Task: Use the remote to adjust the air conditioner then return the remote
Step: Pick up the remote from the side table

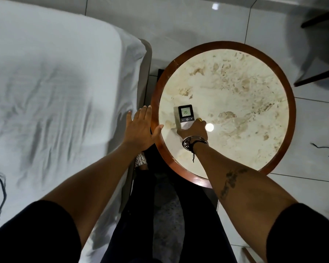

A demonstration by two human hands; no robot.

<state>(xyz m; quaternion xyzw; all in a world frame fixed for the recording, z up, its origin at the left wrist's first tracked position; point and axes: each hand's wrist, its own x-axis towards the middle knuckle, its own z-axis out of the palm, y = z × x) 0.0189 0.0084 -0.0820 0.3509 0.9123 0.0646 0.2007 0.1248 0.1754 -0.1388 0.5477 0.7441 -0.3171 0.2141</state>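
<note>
A white remote point(185, 115) with a dark display reading 20 lies on the left part of a round marble-topped table point(235, 95) with a brown wooden rim. My right hand point(194, 130), with a yellow ring and wrist bands, is closed around the remote's near end, which it hides. My left hand point(141, 128) hovers flat with fingers spread, just left of the table rim, between the table and the bed, holding nothing. No air conditioner is in view.
A bed point(55, 82) with a wrinkled white sheet fills the left side. White floor tiles point(179, 21) surround the table. Dark wooden furniture legs point(317, 78) stand at the upper right. A black cable point(2, 196) lies on the sheet's near left.
</note>
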